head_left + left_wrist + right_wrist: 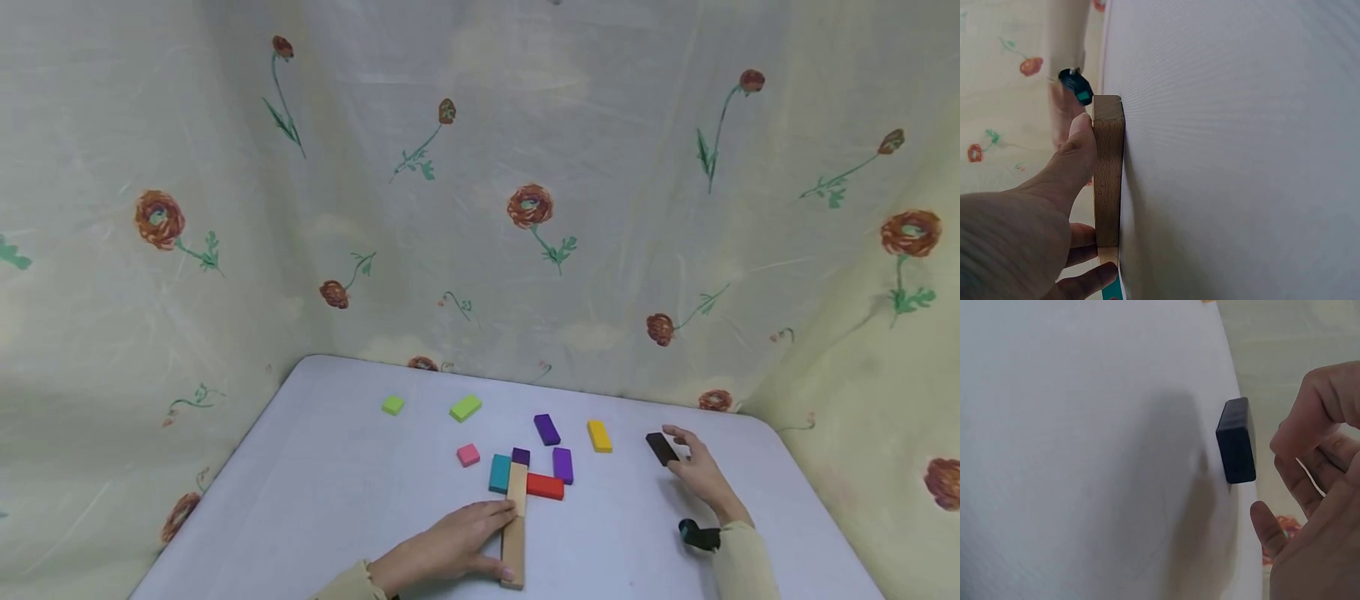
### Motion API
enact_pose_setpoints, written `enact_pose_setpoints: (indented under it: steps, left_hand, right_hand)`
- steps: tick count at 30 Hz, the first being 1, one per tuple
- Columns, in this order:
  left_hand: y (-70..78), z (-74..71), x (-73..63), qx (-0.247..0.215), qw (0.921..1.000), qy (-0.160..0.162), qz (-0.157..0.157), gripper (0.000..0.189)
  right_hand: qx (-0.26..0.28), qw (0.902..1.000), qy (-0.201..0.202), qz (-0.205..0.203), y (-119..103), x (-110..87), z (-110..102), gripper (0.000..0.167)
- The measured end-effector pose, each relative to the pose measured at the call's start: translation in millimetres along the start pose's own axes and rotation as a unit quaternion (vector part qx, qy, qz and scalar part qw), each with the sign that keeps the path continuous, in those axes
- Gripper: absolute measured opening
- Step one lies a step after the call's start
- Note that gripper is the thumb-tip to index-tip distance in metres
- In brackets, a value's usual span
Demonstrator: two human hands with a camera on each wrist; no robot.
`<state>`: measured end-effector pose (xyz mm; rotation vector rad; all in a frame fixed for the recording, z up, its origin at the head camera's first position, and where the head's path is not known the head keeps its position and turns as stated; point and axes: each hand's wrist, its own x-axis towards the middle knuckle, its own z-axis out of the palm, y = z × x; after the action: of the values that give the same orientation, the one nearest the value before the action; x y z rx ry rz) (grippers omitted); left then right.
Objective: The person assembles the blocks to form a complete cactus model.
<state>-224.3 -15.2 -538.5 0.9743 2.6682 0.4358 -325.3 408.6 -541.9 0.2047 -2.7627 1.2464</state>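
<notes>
Two plain wooden blocks lie end to end, the nearer one [513, 546] and the farther one [517, 483]. My left hand [463, 540] rests on them, thumb at the near end and fingertips around where the two meet. At their far end sit a teal block [499, 473], a dark purple block [521, 456] and a red block [545, 487]. On the right, my right hand [703, 473] hovers beside a black block [662, 448], its thumb and fingers spread. The right wrist view shows a gap between the fingers and the black block [1237, 442].
Loose blocks lie about the white table [315, 483]: a yellow one [599, 436], two purple ones, a pink one [468, 455] and two lime green ones farther back. A flowered curtain [480, 167] hangs behind and at both sides of the table.
</notes>
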Motion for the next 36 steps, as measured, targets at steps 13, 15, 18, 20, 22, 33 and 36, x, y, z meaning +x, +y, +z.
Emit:
enact_pose_setpoints:
  steps: [13, 15, 18, 20, 22, 33, 36]
  left_hand:
    - [-1.3, -1.1, 0.1, 0.006, 1.0000, 0.004, 0.004, 0.088]
    - [-1.4, -1.1, -0.1, 0.004, 1.0000, 0.004, 0.004, 0.088]
    - [-1.3, -0.4, 0.0, 0.002, 1.0000, 0.003, 0.003, 0.088]
    - [-1.0, -0.2, -0.2, 0.003, 1.0000, 0.004, 0.004, 0.087]
    - [-0.8, -0.3, -0.1, 0.006, 1.0000, 0.004, 0.005, 0.087]
    - [0.2, -1.1, 1.2, 0.001, 1.0000, -0.002, -0.003, 0.088]
    - [-0.1, -0.6, 0.2, 0.005, 1.0000, 0.000, 0.002, 0.088]
  right_hand:
    - [-0.035, 0.9969, -0.058, 0.040, 13.3, 10.6, -4.4, 0.067]
    - [-0.038, 0.9957, -0.065, 0.053, 13.1, 11.9, -4.5, 0.067]
    - [-0.025, 0.9939, -0.075, 0.077, 13.3, 12.6, -3.4, 0.067]
    - [-0.017, 0.9933, -0.075, 0.086, 14.1, 12.6, -1.5, 0.067]
    - [-0.019, 0.9938, -0.067, 0.087, 14.9, 12.8, 0.5, 0.067]
    - [-0.060, 0.9920, -0.043, 0.102, 11.4, 13.3, 5.4, 0.066]
    - [-0.062, 0.9911, -0.047, 0.108, 10.1, 11.8, 4.9, 0.066]
